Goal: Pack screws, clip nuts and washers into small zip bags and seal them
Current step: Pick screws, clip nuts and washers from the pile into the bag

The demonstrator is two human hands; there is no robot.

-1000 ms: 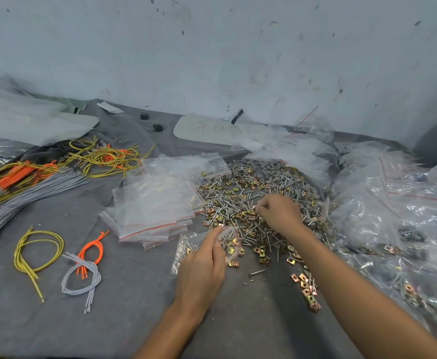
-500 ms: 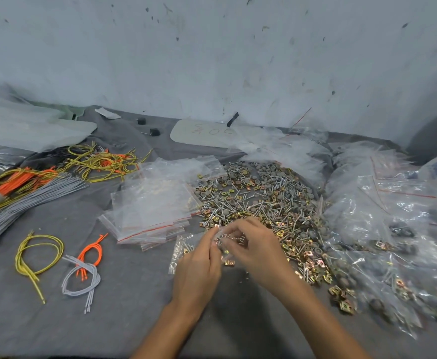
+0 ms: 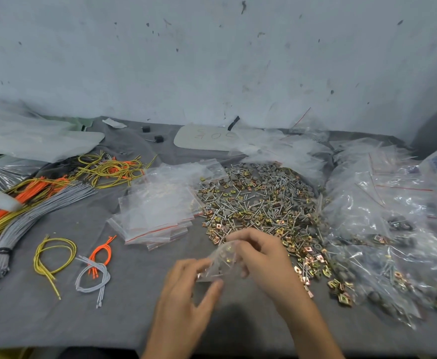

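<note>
A small clear zip bag with a few brass clip nuts and screws inside is lifted just above the grey cloth. My left hand pinches its lower left corner between thumb and fingers. My right hand grips its upper right side with curled fingers. Behind them lies a wide loose heap of screws, clip nuts and grey washers. A stack of empty zip bags with red seal lines lies left of the heap.
Filled and sealed bags pile up at the right. Bundles of grey, orange and yellow cords lie at the left, with small loose cord loops nearer me. A wall stands close behind the table.
My right hand came back from the heap to the bag. Both hands have raised the bag off the cloth and drawn it toward me.
</note>
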